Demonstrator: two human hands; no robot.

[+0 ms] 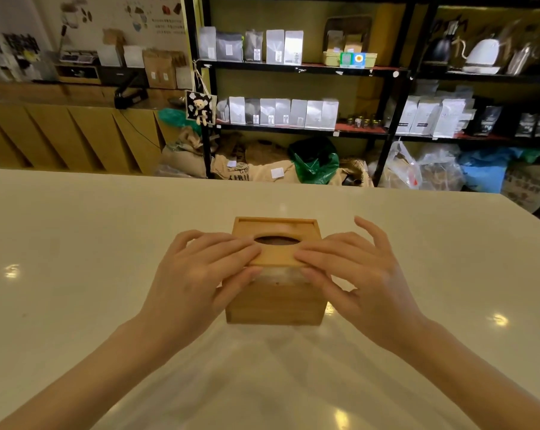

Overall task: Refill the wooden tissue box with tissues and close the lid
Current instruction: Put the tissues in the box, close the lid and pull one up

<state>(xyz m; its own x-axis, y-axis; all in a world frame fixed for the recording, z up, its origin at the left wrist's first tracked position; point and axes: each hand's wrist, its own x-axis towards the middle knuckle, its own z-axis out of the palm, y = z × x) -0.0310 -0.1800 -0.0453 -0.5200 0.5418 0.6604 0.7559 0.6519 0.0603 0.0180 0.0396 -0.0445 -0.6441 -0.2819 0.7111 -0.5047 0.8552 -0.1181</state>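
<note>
- From the head camera we look down at both our bare hands, which rest on a wooden tissue box point(274, 301) standing on a pale, glossy table point(76, 274).
- The box sits directly between our hands, touching both.
- Our left hand point(197, 274) lies flat, fingers stretched across the near left part of the sliding lid point(276, 254), thumb along the lid's near edge.
- Our right hand point(358, 274) mirrors it on the near right part, forefingers pressed on the lid, outer fingers lifted and spread.
- Neither hand is closed around anything; both press open-palmed on the lid.
- The lid is not fully shut: a gap beneath our fingertips shows white tissues point(281, 276) inside.
- The lid's oval opening point(277, 240) lies just beyond our fingertips and looks dark.
- Well beyond our hands, black shelves point(299, 68) hold pale bags.
</note>
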